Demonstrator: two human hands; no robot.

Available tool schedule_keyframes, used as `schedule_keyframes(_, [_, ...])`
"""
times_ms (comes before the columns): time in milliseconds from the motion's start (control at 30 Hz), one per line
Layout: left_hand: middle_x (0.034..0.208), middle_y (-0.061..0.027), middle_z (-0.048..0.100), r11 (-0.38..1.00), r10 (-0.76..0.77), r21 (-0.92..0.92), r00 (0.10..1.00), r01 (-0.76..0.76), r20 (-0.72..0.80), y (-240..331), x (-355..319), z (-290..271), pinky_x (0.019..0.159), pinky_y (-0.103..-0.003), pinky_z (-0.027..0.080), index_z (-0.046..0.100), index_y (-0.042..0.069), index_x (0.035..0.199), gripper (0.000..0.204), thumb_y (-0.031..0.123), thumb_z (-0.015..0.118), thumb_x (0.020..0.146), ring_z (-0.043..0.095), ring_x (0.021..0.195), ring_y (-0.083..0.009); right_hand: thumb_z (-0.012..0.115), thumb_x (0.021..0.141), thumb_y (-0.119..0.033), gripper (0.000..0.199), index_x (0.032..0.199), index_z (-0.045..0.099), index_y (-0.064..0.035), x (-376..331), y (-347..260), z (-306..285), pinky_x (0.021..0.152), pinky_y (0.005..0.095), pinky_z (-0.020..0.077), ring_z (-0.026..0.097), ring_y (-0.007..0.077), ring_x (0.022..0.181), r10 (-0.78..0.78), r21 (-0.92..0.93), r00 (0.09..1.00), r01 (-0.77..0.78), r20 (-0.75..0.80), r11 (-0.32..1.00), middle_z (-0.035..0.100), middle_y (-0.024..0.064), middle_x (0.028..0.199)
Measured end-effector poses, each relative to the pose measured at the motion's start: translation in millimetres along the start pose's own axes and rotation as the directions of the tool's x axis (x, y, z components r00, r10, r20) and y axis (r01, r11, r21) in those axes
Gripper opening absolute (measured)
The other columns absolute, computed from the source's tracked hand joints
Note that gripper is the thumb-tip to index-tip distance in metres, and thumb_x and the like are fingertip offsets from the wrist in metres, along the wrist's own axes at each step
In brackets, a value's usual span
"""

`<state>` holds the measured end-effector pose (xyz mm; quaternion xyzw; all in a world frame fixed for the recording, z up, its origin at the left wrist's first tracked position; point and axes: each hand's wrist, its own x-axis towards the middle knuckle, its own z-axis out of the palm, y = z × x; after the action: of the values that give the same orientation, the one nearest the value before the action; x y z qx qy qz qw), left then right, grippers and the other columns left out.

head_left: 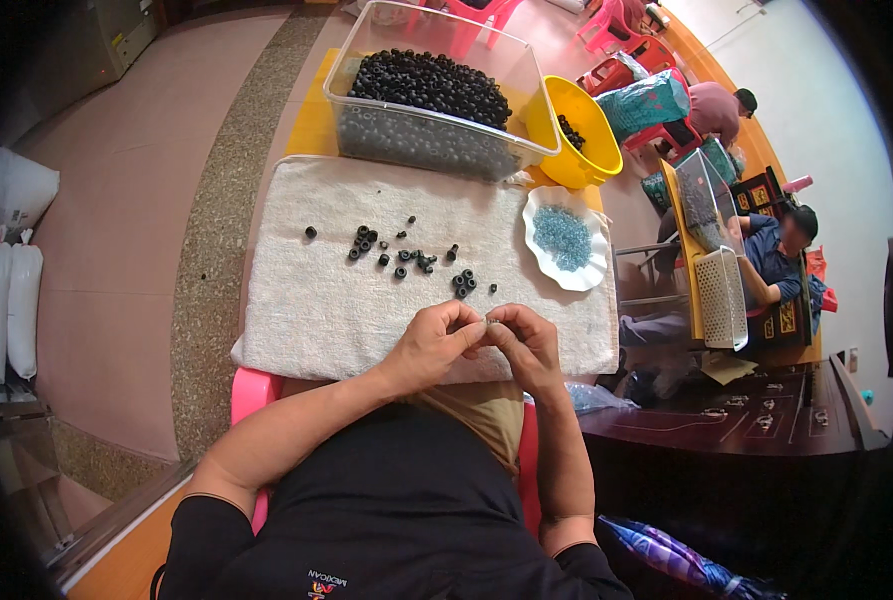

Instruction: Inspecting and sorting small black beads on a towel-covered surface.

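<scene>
My left hand (pixel 431 342) and my right hand (pixel 529 348) meet at the towel's near edge, fingertips pinched together. Between them is a tiny thing, mostly hidden by the fingers and too small to name. Just beyond lie small black ring-like parts (pixel 463 283), some in clusters and some single, on a whitish towel (pixel 306 310). A white scalloped dish (pixel 533 240) to the right holds many small, clear bluish pieces (pixel 562 238).
Behind the towel stands a clear plastic bin (pixel 436 135) heaped with black parts (pixel 426 85). Beside it, a yellow bowl (pixel 604 160) holds some more. A person (pixel 781 250) sits at the right near a white perforated basket (pixel 718 295). White sacks (pixel 24 310) stand at far left.
</scene>
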<state>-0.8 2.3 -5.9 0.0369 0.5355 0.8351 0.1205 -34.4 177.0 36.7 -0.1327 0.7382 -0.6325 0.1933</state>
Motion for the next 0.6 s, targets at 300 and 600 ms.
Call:
schedule_keyframes(300, [0.087, -0.0049, 0.065, 0.987, -0.026, -0.157, 1.0, 0.024, -0.015, 1.1, -0.3, 0.6, 0.07, -0.023, 0.052, 0.062, 0.0, 0.097, 0.015, 0.015, 0.063, 0.095, 0.062, 0.077, -0.009, 0.058, 0.093, -0.007, 0.011, 0.1, 0.057, 0.0025, -1.5, 8.3, -1.5, 0.076, 0.026, 0.0509, 0.065, 0.0126, 0.081, -0.005, -0.006, 1.0, 0.005, -0.025, 1.0, 0.066, 0.0075, 0.086])
schedule_keyframes(600, [0.084, -0.0054, 0.066, 0.989, -0.006, -0.149, 1.0, 0.001, -0.031, 7.6, -2.7, 4.2, 0.069, -0.023, 0.052, 0.061, 0.0, 0.092, 0.013, 0.013, 0.065, 0.093, 0.062, 0.074, -0.0095, 0.057, 0.097, -0.014, 0.014, 0.1, 0.057, 0.0001, -5.1, 1.3, 0.4, 0.075, 0.0273, 0.0523, 0.064, 0.0132, 0.08, 0.035, 0.187, 0.999, -0.033, -0.008, 0.982, 0.065, 0.0057, 0.086])
